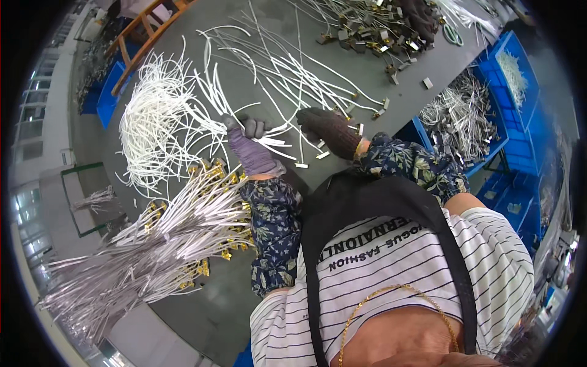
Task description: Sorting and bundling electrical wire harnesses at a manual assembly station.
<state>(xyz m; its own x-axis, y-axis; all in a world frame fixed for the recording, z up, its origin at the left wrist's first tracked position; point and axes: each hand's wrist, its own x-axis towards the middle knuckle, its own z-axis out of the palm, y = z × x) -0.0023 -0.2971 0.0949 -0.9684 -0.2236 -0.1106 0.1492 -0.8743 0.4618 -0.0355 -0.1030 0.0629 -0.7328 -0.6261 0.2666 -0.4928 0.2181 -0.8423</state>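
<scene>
My left hand, in a grey-purple glove, is closed round a small bunch of white cables; their ends stick out on both sides of the fist. Just to its right is my right hand, in a dark brown glove, with its fingers drawn together and pointing left; their tips are too dark to show what they pinch. Loose white cables with small metal connectors run across the table beyond and beneath the right hand. A few connector ends lie between my hands and my body.
A tangled heap of white cables lies at the left, with bundled cables with gold-coloured ends nearer. Dark connectors pile at the far right, close to green-handled scissors. Blue bins with cable parts stand beside the table's right edge.
</scene>
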